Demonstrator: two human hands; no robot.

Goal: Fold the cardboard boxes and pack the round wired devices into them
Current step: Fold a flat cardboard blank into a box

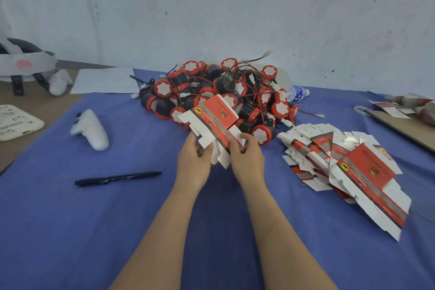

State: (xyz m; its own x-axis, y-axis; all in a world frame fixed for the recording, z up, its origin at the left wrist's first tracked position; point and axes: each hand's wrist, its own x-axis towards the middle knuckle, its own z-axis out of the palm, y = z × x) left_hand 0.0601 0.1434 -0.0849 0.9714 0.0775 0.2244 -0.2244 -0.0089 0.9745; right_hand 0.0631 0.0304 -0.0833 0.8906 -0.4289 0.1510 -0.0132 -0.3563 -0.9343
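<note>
Blue cloth covers your worktop, with the heap of round wired devices at its far side. Your left hand and right hand hold one unfolded cardboard box just before that heap, fingers curled round its lower flaps.

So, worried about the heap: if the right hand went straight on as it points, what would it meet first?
Past the cardboard box it grips, the right hand would probably meet the pile of round wired devices, though the depth is unclear.
</note>
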